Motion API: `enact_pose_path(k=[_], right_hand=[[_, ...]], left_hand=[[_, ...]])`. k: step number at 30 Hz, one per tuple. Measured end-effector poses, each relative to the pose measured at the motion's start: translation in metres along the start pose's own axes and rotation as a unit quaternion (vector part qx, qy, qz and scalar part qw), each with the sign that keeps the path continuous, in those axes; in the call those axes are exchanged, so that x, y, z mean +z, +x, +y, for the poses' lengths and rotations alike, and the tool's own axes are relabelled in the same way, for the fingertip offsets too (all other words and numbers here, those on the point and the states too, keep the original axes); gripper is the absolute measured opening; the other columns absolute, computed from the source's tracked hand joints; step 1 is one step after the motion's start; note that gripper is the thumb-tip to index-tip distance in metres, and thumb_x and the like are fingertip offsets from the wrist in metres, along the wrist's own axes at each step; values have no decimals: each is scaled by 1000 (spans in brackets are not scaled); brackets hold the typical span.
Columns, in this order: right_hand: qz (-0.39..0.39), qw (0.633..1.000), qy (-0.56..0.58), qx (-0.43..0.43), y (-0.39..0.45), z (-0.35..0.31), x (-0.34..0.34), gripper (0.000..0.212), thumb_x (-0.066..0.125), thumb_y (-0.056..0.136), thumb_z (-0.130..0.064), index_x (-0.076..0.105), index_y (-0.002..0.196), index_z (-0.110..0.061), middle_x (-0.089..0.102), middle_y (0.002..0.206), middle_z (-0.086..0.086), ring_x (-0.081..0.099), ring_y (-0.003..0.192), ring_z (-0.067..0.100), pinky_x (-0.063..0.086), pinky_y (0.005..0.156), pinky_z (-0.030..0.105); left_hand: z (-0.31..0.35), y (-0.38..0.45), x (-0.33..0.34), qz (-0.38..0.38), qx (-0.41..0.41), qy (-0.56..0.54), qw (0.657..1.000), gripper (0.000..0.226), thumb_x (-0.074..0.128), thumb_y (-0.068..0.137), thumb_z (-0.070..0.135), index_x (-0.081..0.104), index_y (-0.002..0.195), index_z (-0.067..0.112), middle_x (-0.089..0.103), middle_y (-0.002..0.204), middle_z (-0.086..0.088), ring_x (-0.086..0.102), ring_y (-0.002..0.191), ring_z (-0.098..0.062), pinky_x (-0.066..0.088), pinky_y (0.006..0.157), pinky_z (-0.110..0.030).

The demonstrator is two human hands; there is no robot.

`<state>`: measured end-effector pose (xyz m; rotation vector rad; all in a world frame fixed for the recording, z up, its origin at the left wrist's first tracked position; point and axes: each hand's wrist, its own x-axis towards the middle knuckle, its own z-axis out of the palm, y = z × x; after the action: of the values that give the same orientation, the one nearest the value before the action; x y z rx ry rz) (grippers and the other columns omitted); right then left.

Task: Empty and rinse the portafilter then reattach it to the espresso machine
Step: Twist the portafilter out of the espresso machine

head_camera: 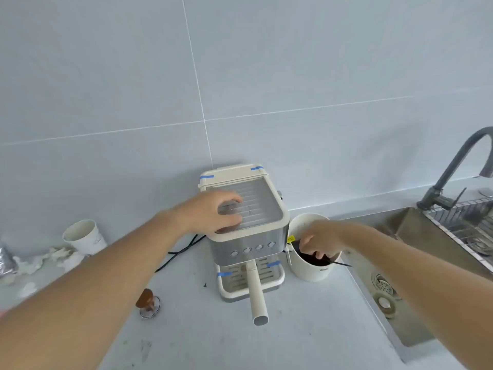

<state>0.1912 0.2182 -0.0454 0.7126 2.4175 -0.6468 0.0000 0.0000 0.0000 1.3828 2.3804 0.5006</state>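
The cream and steel espresso machine [248, 247] stands on the counter against the tiled wall. The portafilter sits locked under it, and its cream handle [256, 295] points toward me over the drip tray [277, 280]. My left hand [213, 214] lies on the machine's ribbed top with the fingers spread. To the right of the machine, my right hand [320, 240] hovers over a white container [309, 272] with dark coffee grounds inside. Its fingers pinch a thin black stick [342, 263] that crosses the container's rim.
A steel sink [408, 231] with a grey faucet [453, 166] and a wire rack [464, 222] lies at the right. A brown-topped tamper [146, 303] stands front left. A paper cup [84, 236] and crumpled tissue sit far left. The black power cable [181, 252] trails left of the machine.
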Motion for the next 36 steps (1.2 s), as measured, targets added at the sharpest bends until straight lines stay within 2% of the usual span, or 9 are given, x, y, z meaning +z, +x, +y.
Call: enact_pose_path(k=[2, 6, 11, 14, 18, 21, 23, 27, 36], right_hand=[[-22, 997, 75, 11, 3, 3, 20, 19, 52, 90, -28, 68, 92, -19, 70, 92, 2, 66, 79, 18, 56, 74, 27], [-40, 974, 224, -3, 12, -2, 65, 28, 54, 96, -23, 67, 116, -10, 73, 109, 3, 73, 93, 16, 60, 81, 28], [-63, 905, 420, -12, 23, -23, 108, 27, 57, 96, -27, 66, 118, -12, 71, 105, 7, 69, 85, 20, 59, 87, 35], [-80, 867, 490, -41, 30, -34, 133, 30, 64, 94, -30, 66, 120, -16, 71, 103, 5, 70, 84, 19, 60, 81, 34], [-69, 822, 564, -38, 35, -52, 154, 20, 67, 92, -17, 63, 112, -18, 70, 96, 8, 70, 84, 23, 60, 80, 38], [-63, 763, 642, -24, 38, -67, 165, 17, 66, 87, 0, 58, 100, -8, 64, 78, 15, 64, 63, 28, 56, 65, 38], [-63, 732, 678, 8, 41, -75, 170, 18, 63, 85, 6, 53, 93, -7, 57, 64, 12, 55, 48, 24, 49, 50, 30], [-72, 708, 702, 19, 46, -79, 172, 21, 62, 86, 3, 48, 81, -12, 50, 56, 4, 43, 44, 18, 38, 44, 24], [-23, 699, 714, 12, 51, -83, 181, 24, 60, 86, 5, 46, 74, -10, 46, 52, 4, 39, 39, 18, 36, 41, 23]], left_hand=[[3, 2, 8, 2, 16, -18, 1000, 52, 61, 86, 49, 49, 135, 38, 40, 149, 19, 38, 137, -4, 28, 106, -21], [5, 8, 23, -7, 64, 35, 997, 62, 55, 89, 53, 36, 146, 38, 27, 158, 16, 24, 145, -4, 18, 115, -24], [-6, 21, 38, -21, 92, 136, 986, 68, 39, 90, 64, 18, 151, 44, 9, 164, 11, 1, 150, -5, -2, 120, -35], [-12, 25, 42, -8, 101, 136, 985, 68, 38, 88, 68, 20, 150, 44, 10, 164, 13, 2, 150, -4, -1, 121, -36], [-15, 27, 45, 9, 108, 135, 985, 69, 37, 86, 70, 23, 149, 45, 14, 163, 13, 6, 150, -6, 3, 122, -40], [-16, 26, 47, 13, 109, 132, 985, 71, 34, 83, 74, 25, 148, 45, 15, 163, 14, 8, 150, -6, 4, 121, -40], [-16, 26, 46, 19, 106, 126, 986, 72, 33, 82, 75, 26, 147, 45, 16, 163, 14, 9, 150, -6, 4, 121, -40], [-14, 26, 48, 27, 106, 133, 985, 72, 31, 80, 75, 27, 146, 46, 18, 162, 14, 11, 149, -7, 5, 121, -40], [-19, 30, 54, 52, 112, 147, 981, 71, 29, 80, 77, 28, 144, 47, 21, 161, 16, 13, 149, -8, 8, 120, -43]])
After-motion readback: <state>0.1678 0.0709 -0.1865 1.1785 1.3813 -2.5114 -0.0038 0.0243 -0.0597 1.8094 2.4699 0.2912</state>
